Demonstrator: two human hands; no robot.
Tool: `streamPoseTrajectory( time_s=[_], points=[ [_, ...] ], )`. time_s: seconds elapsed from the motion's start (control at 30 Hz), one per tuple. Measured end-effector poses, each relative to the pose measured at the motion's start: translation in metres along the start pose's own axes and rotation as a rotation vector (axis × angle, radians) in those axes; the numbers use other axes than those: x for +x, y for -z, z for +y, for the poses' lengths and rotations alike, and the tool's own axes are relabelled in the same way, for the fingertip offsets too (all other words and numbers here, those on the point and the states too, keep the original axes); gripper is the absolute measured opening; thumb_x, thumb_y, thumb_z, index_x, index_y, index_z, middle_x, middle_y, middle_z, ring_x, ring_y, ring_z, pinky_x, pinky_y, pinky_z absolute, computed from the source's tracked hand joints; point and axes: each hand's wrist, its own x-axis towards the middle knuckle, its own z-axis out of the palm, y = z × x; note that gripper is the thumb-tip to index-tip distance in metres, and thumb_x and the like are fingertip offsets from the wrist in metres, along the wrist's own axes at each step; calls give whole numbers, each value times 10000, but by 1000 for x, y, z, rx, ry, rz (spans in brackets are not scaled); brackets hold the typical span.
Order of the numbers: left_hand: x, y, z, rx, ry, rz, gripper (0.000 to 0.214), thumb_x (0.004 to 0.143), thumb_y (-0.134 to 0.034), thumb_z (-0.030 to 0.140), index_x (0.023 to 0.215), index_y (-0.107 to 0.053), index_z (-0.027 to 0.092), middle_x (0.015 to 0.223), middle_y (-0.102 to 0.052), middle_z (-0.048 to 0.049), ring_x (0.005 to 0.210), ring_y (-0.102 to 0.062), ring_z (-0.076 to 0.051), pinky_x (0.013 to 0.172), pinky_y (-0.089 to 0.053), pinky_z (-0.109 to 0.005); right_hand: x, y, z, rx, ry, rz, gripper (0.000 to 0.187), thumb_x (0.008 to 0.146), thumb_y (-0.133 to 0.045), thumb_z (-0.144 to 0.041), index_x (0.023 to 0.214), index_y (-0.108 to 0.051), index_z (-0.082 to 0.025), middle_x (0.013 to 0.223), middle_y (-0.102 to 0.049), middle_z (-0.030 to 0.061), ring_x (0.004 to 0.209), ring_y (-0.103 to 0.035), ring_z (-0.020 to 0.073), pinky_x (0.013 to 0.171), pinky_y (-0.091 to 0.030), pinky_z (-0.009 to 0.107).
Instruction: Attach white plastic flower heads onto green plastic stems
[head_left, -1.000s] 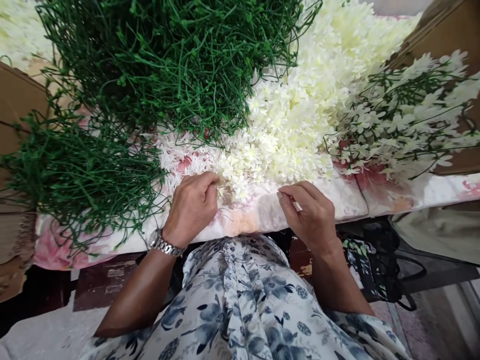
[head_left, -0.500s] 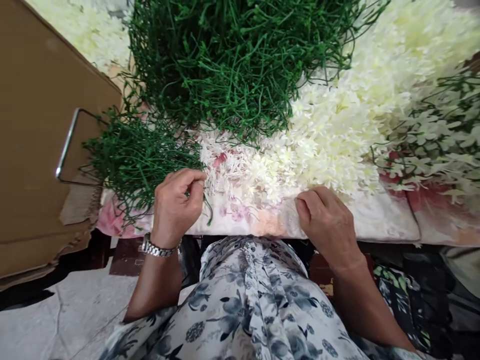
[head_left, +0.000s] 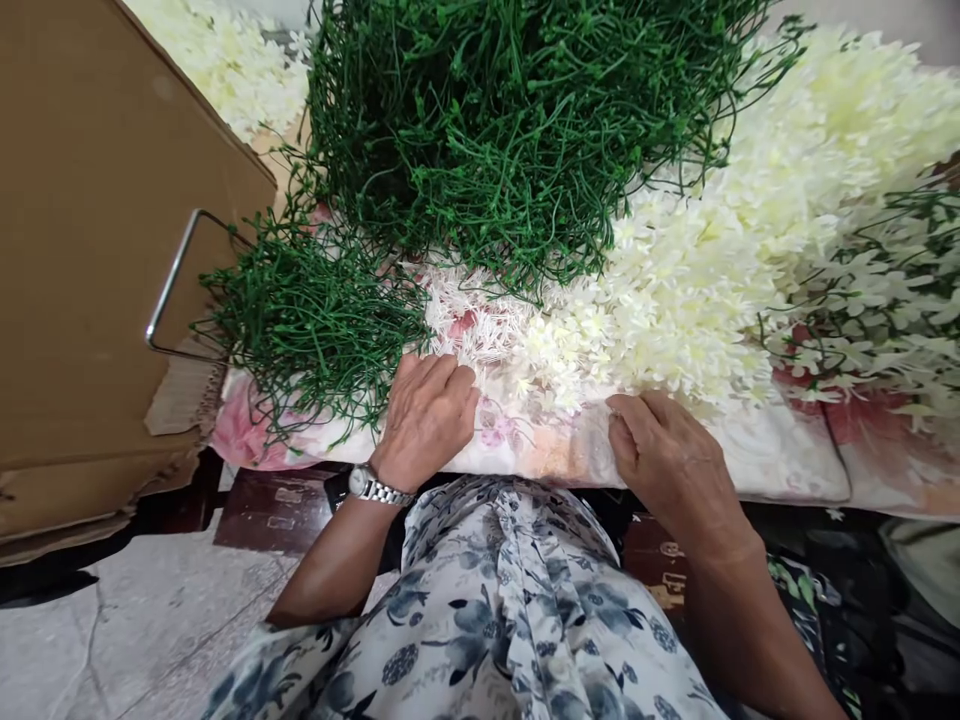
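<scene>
My left hand (head_left: pixel 429 412), with a metal watch (head_left: pixel 375 487) on its wrist, is turned back up, its fingers curled in. It rests at the front of the table, between a small heap of green plastic stems (head_left: pixel 322 320) and a patch of thin white spiky pieces (head_left: pixel 480 320). Whatever its fingers hold is hidden. Farther right, my right hand (head_left: pixel 667 465) is closed, thumb against forefinger, at the near edge of the cream artificial blossoms (head_left: pixel 667 300). I cannot make out anything in that pinch.
A tall pile of green stems (head_left: pixel 480 130) stands at the back. Finished-looking sprays of white flowers on green stems (head_left: pixel 892 270) lie right. A cardboard box (head_left: pixel 97 250) with a bent metal wire handle (head_left: pixel 174 275) flanks the left. A flowered cloth (head_left: pixel 555 445) covers the table.
My left hand has moved right, off the green heap's edge, and rolled palm down; a green stem end below it no longer shows. My right hand stays closed in nearly the same place.
</scene>
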Motion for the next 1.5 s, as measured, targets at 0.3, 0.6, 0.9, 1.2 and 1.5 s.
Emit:
streamPoseTrajectory(
  time_s=[0.3,0.6,0.9,1.2,1.5],
  points=[
    [-11,4,-9,-194,58,66,187,832,-425,128,726,-573,172,711,-589,-37,743,-546,-173,725,-360,-338,-5,1,7,298,-56,59,79,817,-477,-125,818,-533,-181,712,-543,0,675,-542,124,639,-408,234],
    [-26,24,-46,-283,247,329,96,793,-511,130,788,-594,177,753,-622,-16,744,-575,-145,710,-421,-302,-11,-11,5,378,-87,206,28,819,-542,-175,840,-546,-192,707,-581,-6,612,-543,111,566,-398,227],
    [3,35,-14,-508,-52,156,122,830,-466,126,831,-571,188,769,-612,-28,764,-553,-146,747,-425,-309,-17,-9,14,362,-74,83,60,846,-490,-176,813,-539,-186,744,-553,23,737,-547,153,698,-447,276],
    [104,43,18,-287,-294,-46,188,832,-420,154,785,-601,165,773,-604,-36,756,-551,-166,730,-371,-319,-16,-10,15,530,-113,99,103,853,-459,-129,796,-532,-175,728,-505,20,711,-502,134,669,-426,262],
    [143,26,46,-60,-380,36,127,812,-449,201,795,-568,160,770,-627,-55,743,-568,-196,694,-327,-336,-15,-14,16,701,-204,286,86,833,-478,-143,783,-537,-181,669,-518,2,621,-490,115,568,-401,238]
  ],
)
